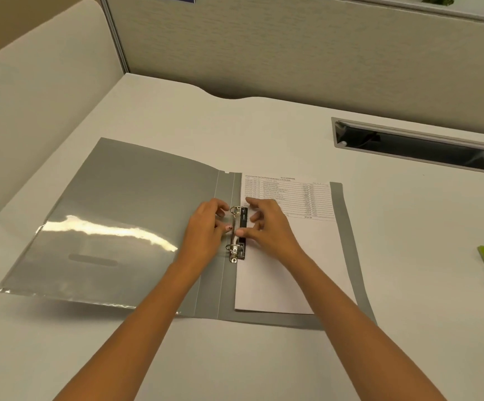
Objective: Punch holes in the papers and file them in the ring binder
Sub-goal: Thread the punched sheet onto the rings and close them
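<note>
At the middle of the bench (pixel 264 125), the grey ring binder (pixel 125 198) lies open, a printed paper (pixel 287 270) on its right half with its left edge at the ring mechanism (pixel 243 218). The left hand (pixel 206 224) and right hand (pixel 269 224) flank that mechanism, thumbs on its bar. The right fingers are loosely curled, holding nothing; I cannot tell whether the left fingers grip the upper ring.

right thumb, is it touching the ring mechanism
Touching. The head view shows the thumb tip of the right hand pressed against the ring mechanism, between its two rings.
</note>
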`<state>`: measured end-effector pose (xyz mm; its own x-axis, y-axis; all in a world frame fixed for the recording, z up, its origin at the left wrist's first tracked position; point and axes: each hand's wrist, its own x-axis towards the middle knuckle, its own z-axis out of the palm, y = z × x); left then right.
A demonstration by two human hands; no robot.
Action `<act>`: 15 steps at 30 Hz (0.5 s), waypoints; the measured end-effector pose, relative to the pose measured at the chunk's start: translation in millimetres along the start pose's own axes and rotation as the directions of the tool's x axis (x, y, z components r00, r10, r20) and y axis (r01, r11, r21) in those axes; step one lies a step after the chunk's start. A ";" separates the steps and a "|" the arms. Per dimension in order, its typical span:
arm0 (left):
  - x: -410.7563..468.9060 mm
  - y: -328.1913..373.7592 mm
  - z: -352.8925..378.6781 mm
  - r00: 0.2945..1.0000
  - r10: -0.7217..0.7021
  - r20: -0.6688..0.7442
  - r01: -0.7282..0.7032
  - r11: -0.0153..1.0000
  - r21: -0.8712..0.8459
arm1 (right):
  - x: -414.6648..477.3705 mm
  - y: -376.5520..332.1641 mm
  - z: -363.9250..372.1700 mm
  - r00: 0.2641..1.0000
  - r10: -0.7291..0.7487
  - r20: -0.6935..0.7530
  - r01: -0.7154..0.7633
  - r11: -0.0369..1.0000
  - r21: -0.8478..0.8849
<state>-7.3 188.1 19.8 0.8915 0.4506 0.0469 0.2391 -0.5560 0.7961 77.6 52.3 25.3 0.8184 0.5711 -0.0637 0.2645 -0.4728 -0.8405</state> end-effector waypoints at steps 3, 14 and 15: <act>2.0 -4.7 0.1 0.998 0.062 0.029 -0.064 0.997 0.040 | -1.5 2.3 -9.4 0.991 -0.014 0.131 0.004 0.998 0.070; 3.3 -4.6 6.6 0.999 0.053 -0.012 -0.052 0.995 0.081 | -13.1 18.2 -14.6 0.955 -0.034 0.296 0.041 0.999 -0.018; 3.9 -4.8 6.0 0.999 0.042 -0.007 -0.041 0.997 0.067 | -12.8 19.7 -14.1 0.958 -0.040 0.285 0.045 0.999 -0.013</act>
<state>-2.6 188.2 12.6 0.8978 0.4321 0.0846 0.2273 -0.6193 0.7515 79.5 26.2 17.2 0.6282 0.7567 -0.1807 0.3081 -0.4552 -0.8354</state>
